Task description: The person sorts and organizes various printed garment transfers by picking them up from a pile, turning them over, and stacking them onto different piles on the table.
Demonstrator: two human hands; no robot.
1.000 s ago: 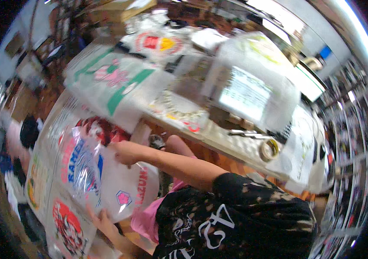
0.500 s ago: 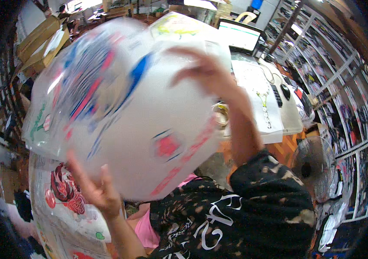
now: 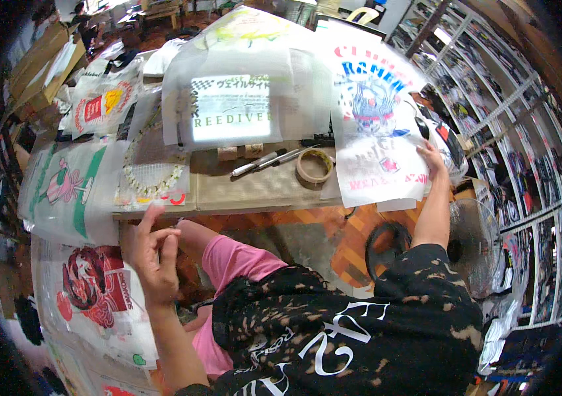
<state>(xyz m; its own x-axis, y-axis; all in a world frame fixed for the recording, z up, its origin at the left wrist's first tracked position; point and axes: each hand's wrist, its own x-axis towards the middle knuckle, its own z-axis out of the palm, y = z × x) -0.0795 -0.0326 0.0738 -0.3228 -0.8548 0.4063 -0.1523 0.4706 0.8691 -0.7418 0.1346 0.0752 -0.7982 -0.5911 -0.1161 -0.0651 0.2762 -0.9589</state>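
Note:
A translucent film sheet [image 3: 366,173] printed in red and blue lies over the right part of the table. My right hand [image 3: 431,160] is closed on its right edge, fingers partly hidden. My left hand [image 3: 155,254] is raised at the table's front edge on the left, fingers apart and holding nothing. Nearest to it are a film sheet with a green and pink print [image 3: 63,188] and a film with a flower-garland print [image 3: 152,173]. In the middle, another translucent sheet [image 3: 175,119] covers a lit panel [image 3: 231,125] showing dark and green lettering.
A tape roll [image 3: 314,165] and marker pens [image 3: 254,163] lie on the brown tabletop [image 3: 228,191]. At lower left hangs a sheet with a red print [image 3: 96,284]. A standing fan [image 3: 472,237] and loaded shelves [image 3: 525,132] are at the right. An open cardboard box [image 3: 43,66] stands far left.
The red and blue printed sheet has moved from in front of me to the table's right side. My right hand went right and down with it; my left hand is off it.

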